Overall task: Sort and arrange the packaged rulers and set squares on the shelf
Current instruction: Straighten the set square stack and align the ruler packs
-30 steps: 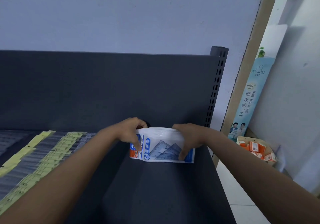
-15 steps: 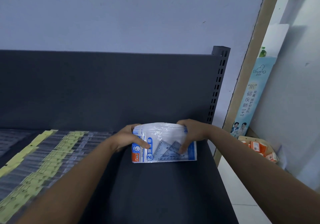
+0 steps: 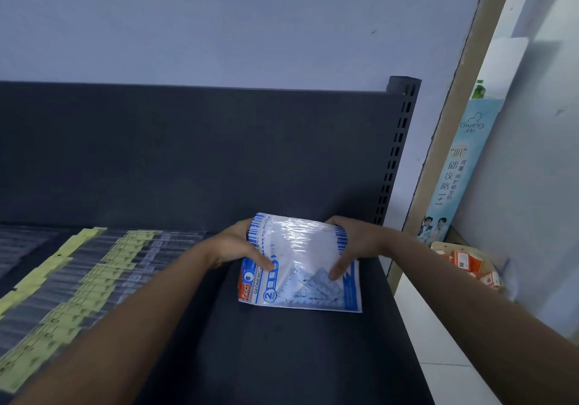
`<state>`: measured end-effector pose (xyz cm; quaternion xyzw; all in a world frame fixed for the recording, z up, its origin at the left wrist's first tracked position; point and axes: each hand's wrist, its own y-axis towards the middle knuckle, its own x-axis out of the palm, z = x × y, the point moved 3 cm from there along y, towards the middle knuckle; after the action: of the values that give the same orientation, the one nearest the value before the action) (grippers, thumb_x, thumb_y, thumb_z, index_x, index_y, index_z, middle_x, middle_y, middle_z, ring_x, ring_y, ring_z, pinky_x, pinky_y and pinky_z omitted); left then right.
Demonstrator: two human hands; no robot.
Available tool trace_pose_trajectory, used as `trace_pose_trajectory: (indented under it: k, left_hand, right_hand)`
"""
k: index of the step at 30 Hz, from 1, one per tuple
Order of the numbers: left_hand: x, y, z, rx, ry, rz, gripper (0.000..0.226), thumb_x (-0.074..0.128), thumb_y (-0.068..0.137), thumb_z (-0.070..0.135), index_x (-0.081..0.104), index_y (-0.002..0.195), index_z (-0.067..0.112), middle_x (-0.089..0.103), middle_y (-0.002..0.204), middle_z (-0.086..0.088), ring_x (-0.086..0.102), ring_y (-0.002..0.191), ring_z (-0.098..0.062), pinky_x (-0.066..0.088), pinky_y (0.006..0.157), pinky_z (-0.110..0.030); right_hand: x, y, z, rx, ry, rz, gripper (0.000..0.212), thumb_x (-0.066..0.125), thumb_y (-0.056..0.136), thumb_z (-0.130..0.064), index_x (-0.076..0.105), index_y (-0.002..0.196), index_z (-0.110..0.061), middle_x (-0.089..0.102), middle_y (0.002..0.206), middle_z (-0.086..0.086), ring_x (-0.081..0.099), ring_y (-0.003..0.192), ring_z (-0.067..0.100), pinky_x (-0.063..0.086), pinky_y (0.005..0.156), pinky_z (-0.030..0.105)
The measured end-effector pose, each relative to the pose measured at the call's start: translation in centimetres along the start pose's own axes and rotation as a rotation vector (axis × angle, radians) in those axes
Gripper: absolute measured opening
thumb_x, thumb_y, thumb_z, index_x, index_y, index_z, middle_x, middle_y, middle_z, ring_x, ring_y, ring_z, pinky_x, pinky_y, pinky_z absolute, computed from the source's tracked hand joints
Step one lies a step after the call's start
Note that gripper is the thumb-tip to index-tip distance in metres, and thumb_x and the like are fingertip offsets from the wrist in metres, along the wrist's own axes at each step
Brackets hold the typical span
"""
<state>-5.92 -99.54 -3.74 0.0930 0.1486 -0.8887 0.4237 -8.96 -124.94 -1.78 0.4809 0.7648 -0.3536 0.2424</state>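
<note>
two hands (image 3: 238, 248), one set-square pack (image 3: 300, 266), perhaps more

Two bare forearms reach forward from the lower corners of the frame and converge near the centre. The left hand (image 3: 235, 246) is curled, palm turned inward, thumb laid flat and pointing right, fingers wrapped out of sight behind what it grips. The right hand (image 3: 350, 243) mirrors it from the opposite side, wrist slightly raised, thumb angled down and to the left, its tip pressing flat. Both hands are closed in a pinch, level with each other.
</note>
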Motion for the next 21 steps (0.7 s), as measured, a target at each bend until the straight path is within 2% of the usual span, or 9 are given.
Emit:
trace_pose_trajectory:
  k: [4, 6, 8, 9, 13, 16, 18, 21]
  left_hand:
    - [0.2, -0.2, 0.1, 0.020, 0.022, -0.007, 0.071, 0.088, 0.055, -0.006, 0.057, 0.115, 0.015, 0.073, 0.106, -0.009, 0.071, 0.096, -0.027, 0.059, 0.072, -0.035]
    - [0.1, -0.2, 0.2, 0.026, 0.042, -0.001, 0.075, 0.090, 0.053, -0.004, 0.055, 0.117, 0.015, 0.073, 0.106, -0.008, 0.071, 0.096, -0.026, 0.059, 0.072, -0.035]
    - [-0.5, -0.3, 0.4, 0.031, 0.058, 0.080, 0.082, 0.093, 0.049, -0.001, 0.053, 0.118, 0.019, 0.072, 0.108, -0.005, 0.071, 0.098, -0.022, 0.059, 0.076, -0.035]
    - [-0.8, -0.4, 0.5, 0.035, 0.078, 0.133, 0.086, 0.094, 0.048, 0.002, 0.051, 0.120, 0.022, 0.070, 0.110, -0.003, 0.070, 0.099, -0.018, 0.058, 0.079, -0.034]
    - [-0.9, -0.6, 0.8, 0.015, 0.110, 0.159, 0.102, 0.096, 0.046, 0.014, 0.039, 0.129, 0.027, 0.065, 0.116, 0.004, 0.069, 0.099, -0.010, 0.057, 0.082, -0.029]
    - [-0.3, -1.1, 0.7, -0.039, 0.110, 0.107, 0.112, 0.096, 0.045, 0.018, 0.028, 0.132, 0.035, 0.066, 0.115, 0.007, 0.069, 0.098, -0.008, 0.056, 0.077, -0.024]
    - [0.0, -1.4, 0.6, -0.046, 0.084, 0.149, 0.109, 0.093, 0.053, 0.011, 0.027, 0.135, 0.035, 0.065, 0.116, 0.004, 0.070, 0.095, -0.010, 0.057, 0.074, -0.024]
    - [0.9, -1.6, 0.5, -0.044, -0.048, 0.243, 0.088, 0.086, 0.067, 0.011, 0.031, 0.132, 0.032, 0.067, 0.113, -0.001, 0.072, 0.090, -0.015, 0.058, 0.069, -0.028]
  right_hand:
    - [0.1, -0.2, -0.2, -0.026, -0.050, 0.022, 0.091, 0.094, 0.050, -0.026, 0.040, 0.124, -0.030, 0.057, 0.117, -0.010, 0.060, 0.100, 0.009, 0.051, 0.079, 0.021]
    - [0.1, -0.4, -0.6, -0.029, -0.141, 0.036, 0.106, 0.094, 0.048, -0.031, 0.032, 0.135, -0.030, 0.050, 0.132, -0.006, 0.055, 0.112, 0.011, 0.050, 0.092, 0.029]
    - [-0.1, -0.7, -1.3, -0.034, -0.310, 0.069, 0.127, 0.093, 0.046, -0.041, 0.016, 0.146, -0.033, 0.034, 0.146, -0.003, 0.039, 0.130, 0.019, 0.038, 0.108, 0.041]
    - [-0.2, -0.8, -1.8, -0.049, -0.388, 0.089, 0.131, 0.092, 0.045, -0.044, 0.011, 0.147, -0.035, 0.031, 0.148, -0.003, 0.032, 0.134, 0.020, 0.033, 0.111, 0.045]
    - [1.0, -0.9, -2.6, -0.070, -0.447, 0.086, 0.119, 0.087, 0.048, -0.058, 0.022, 0.146, -0.035, 0.034, 0.145, -0.006, 0.034, 0.133, 0.018, 0.034, 0.110, 0.040]
    - [2.3, -1.2, -2.3, -0.070, -0.446, 0.082, 0.117, 0.082, 0.054, -0.061, 0.020, 0.149, -0.030, 0.024, 0.154, -0.008, 0.023, 0.141, 0.014, 0.021, 0.115, 0.034]
    - [2.7, -1.5, -2.0, -0.067, -0.392, 0.081, 0.117, 0.081, 0.057, -0.061, 0.017, 0.150, -0.030, 0.017, 0.157, -0.009, 0.017, 0.144, 0.013, 0.016, 0.115, 0.031]
    - [3.0, -2.0, -1.9, -0.039, -0.392, 0.072, 0.117, 0.078, 0.060, -0.064, 0.012, 0.151, -0.031, 0.015, 0.159, -0.008, 0.017, 0.145, 0.014, 0.016, 0.118, 0.036]
